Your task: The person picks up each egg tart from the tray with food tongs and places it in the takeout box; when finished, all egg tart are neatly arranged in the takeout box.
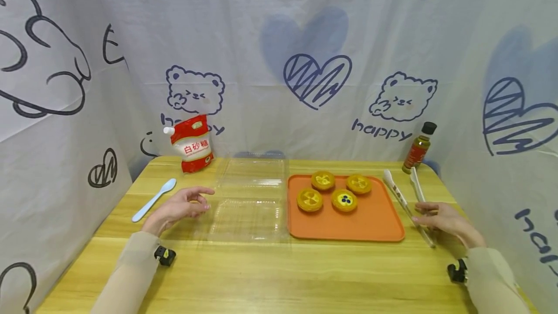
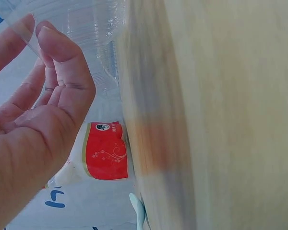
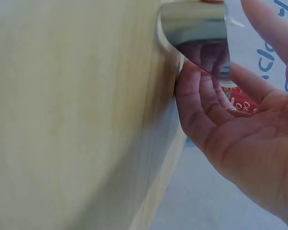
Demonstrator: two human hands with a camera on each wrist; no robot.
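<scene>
In the head view my left hand [image 1: 183, 205] is at the left side of a clear plastic box [image 1: 244, 241] with its lid raised. The left wrist view shows thumb and fingers apart around the clear edge [image 2: 26, 38]; contact cannot be made out. On the right, my right hand [image 1: 440, 219] reaches over a pair of tongs [image 1: 398, 195] lying on the table. Seen from the right wrist, the tongs' bent metal end [image 3: 197, 28] is between thumb and fingers, with the thumb apart from it. An orange tray [image 1: 348, 229] between the hands bears several egg tarts [image 1: 310, 200], one dotted with dark berries.
A light blue spoon [image 1: 154, 200] lies left of the left hand. Behind it stands a red-and-white sugar bag [image 1: 193, 147]. A dark-capped bottle [image 1: 417, 151] stands at the back right, just beyond the tongs. Printed cloth [image 1: 244, 110] walls the table's back and sides.
</scene>
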